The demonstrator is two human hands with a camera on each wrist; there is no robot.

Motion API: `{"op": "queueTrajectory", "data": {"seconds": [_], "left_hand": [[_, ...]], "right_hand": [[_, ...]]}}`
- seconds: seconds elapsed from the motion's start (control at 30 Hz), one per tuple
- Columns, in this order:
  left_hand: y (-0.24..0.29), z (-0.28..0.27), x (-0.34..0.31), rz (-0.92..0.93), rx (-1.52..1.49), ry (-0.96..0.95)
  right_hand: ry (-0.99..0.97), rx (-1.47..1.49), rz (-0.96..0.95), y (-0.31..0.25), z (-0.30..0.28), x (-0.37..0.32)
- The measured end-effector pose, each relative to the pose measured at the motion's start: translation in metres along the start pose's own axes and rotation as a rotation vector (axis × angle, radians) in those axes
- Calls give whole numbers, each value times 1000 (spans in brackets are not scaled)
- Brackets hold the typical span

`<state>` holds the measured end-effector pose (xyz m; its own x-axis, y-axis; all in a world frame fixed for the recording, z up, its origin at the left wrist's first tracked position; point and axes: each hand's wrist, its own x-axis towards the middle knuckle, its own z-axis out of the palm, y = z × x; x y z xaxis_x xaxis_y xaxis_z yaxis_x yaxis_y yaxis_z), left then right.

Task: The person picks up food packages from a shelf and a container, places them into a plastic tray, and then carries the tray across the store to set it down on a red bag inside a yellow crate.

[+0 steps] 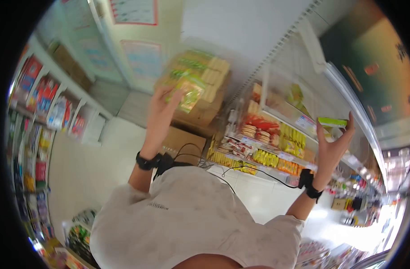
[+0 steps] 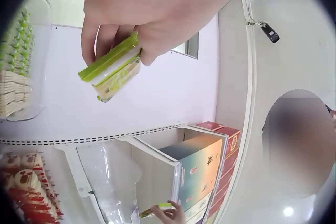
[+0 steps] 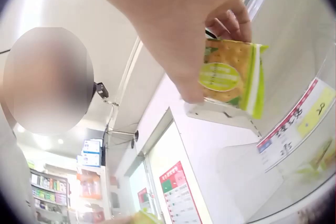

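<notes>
My left hand (image 1: 160, 112) pinches a green-edged cracker packet (image 1: 190, 93) in front of the stacked packets at the back wall. Close up in the left wrist view, thumb and fingers grip this packet (image 2: 114, 71) by its crimped end. Out to the right, my right hand (image 1: 332, 148) holds another green-edged packet (image 1: 332, 122) beside the clear shelf bin. The right wrist view shows that one as a packet with a square cracker (image 3: 226, 69), thumb on one side and fingers behind. Beneath it a clear bin carries a price label (image 3: 294, 121).
Green and cream packets (image 1: 200, 69) are stacked above a cardboard box (image 1: 182, 141). Several rows of yellow and red snacks (image 1: 263, 127) fill the shelves in front. A light strip (image 1: 355, 107) runs along the right shelf. Loose cables (image 1: 227, 172) hang between the wrists.
</notes>
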<state>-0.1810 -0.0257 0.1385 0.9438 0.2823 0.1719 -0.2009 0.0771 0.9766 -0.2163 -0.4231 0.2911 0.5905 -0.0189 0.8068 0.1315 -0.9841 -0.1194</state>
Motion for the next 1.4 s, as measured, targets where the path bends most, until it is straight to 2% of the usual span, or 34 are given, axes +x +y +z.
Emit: {"op": "queueTrajectory", "data": {"seconds": [0.1,0.17,0.23,0.33,0.47,0.57,0.67,0.77,0.87,0.97,1.0,1.07,1.1,1.13,1.17,1.2,1.3,1.4], "left_hand": [[0,23,-7,13,-139,-150],[2,40,-14,-38,-220,-299],[2,45,-24,-133,-228,-419],[-3,59,-38,-129,-163,-499],[-6,72,-42,-229,-203,-576],[-10,76,-42,-319,-205,-597],[-19,78,-44,-385,-327,-632],[-24,86,-48,-410,-484,-630],[-20,87,-49,-396,-529,-597],[-23,84,-45,-353,-546,-617],[-24,83,-45,-338,-551,-627],[-19,84,-48,-448,-730,-628],[-17,87,-49,-501,-821,-635],[-24,88,-54,-457,-655,-571],[-23,87,-53,-457,-646,-590],[-21,87,-51,-457,-641,-609],[-10,87,-45,-385,-561,-583],[-10,85,-43,-349,-581,-501]], "right_hand": [[-9,111,22,-13,-18,-21],[-128,560,401,-2,-6,-56],[-194,693,552,-19,3,-67],[-179,914,613,-36,31,-81],[-190,1128,862,-43,53,-111],[-279,1102,904,-48,55,-119],[-252,1125,1108,-52,62,-126],[-451,1030,1045,-63,47,-115],[-374,1256,865,-66,61,-119],[-416,1327,742,-69,64,-116],[-486,1222,611,-72,65,-113],[-608,1009,354,-81,66,-106],[-594,976,341,-88,70,-104],[-579,938,333,-96,74,-102],[-566,895,326,-101,78,-100],[-466,967,340,-102,86,-103],[-450,930,269,-98,92,-102],[-535,920,315,-84,93,-106]]}}
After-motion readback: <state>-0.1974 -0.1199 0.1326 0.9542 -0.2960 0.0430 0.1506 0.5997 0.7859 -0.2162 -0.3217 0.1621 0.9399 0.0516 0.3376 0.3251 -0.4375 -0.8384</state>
